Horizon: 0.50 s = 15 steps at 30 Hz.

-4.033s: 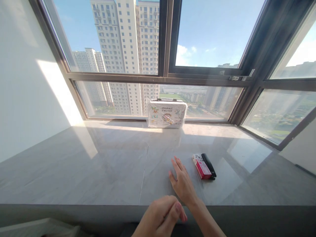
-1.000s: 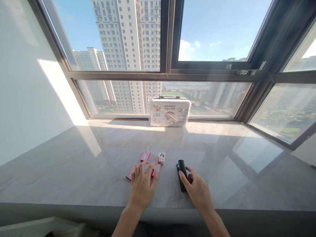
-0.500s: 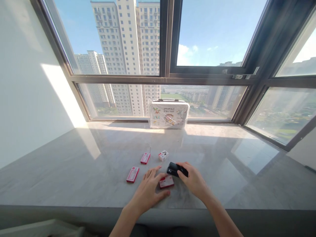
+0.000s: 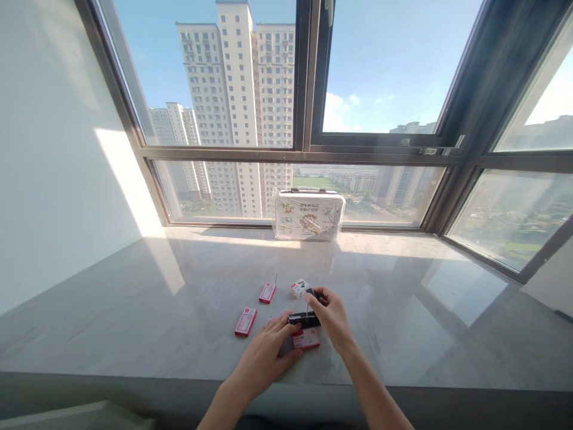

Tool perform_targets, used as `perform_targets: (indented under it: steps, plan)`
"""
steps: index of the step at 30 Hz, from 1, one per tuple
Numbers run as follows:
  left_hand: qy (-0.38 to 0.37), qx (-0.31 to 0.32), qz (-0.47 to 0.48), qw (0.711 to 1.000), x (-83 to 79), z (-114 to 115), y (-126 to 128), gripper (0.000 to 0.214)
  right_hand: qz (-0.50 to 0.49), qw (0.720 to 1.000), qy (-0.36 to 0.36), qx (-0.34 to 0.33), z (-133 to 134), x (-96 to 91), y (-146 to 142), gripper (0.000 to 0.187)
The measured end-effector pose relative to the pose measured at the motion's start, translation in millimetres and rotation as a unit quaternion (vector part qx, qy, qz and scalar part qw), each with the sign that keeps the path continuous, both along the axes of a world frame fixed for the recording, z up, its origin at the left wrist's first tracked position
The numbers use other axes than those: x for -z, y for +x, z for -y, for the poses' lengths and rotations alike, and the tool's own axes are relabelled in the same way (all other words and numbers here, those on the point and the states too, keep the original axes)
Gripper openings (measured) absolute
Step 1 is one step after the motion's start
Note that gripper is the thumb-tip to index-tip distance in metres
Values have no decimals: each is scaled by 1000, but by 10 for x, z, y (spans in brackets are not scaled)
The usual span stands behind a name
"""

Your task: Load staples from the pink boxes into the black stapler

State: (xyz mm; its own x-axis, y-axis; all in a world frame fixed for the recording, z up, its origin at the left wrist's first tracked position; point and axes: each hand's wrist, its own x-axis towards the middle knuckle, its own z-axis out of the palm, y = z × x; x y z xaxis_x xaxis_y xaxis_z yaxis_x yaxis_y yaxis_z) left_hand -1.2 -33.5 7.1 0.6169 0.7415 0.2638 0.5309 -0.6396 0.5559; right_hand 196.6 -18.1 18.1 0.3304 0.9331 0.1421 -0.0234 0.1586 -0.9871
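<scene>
A black stapler (image 4: 301, 321) lies on the stone sill with its upper arm swung up from its base. My right hand (image 4: 330, 313) pinches the raised upper arm. At the base's left end, the fingertips of my left hand (image 4: 265, 352) hold it down, while the left thumb rests lower, near a red-and-white box (image 4: 306, 340) just in front of the stapler. Right behind the stapler stands a small white box (image 4: 299, 288) with a dark stapler picture. Two more red-and-white boxes, the nearer one (image 4: 246, 322) and the farther one (image 4: 267, 292), lie to the left.
A white case (image 4: 310, 216) with cartoon prints, wrapped in clear plastic, stands against the window at the back. The grey stone sill (image 4: 134, 334) ends at a front edge close to my forearms. A thin dark stick-like thing rises by the farther red box.
The stapler has been set down crosswise and its upper arm lifted open by my right hand. My left fingers have come onto its base. The view has tilted slightly upward.
</scene>
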Motion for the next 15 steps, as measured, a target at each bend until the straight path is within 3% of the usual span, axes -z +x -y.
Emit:
perform_targets:
  steps: [5,9,12,15]
  plan:
    - [-33,-19,11,999,49,-26,-32,43,-108,993,-19,42,219,93,587,42]
    - [-61,-31,43,997,23,-15,-38,33,-118,984,-127,38,511,213,943,44]
    - [-72,-44,48,995,17,-16,-18,35,30,973,-221,-55,587,294,838,47]
    - [-68,-43,51,995,36,-40,-4,38,136,955,-215,-153,533,362,470,45]
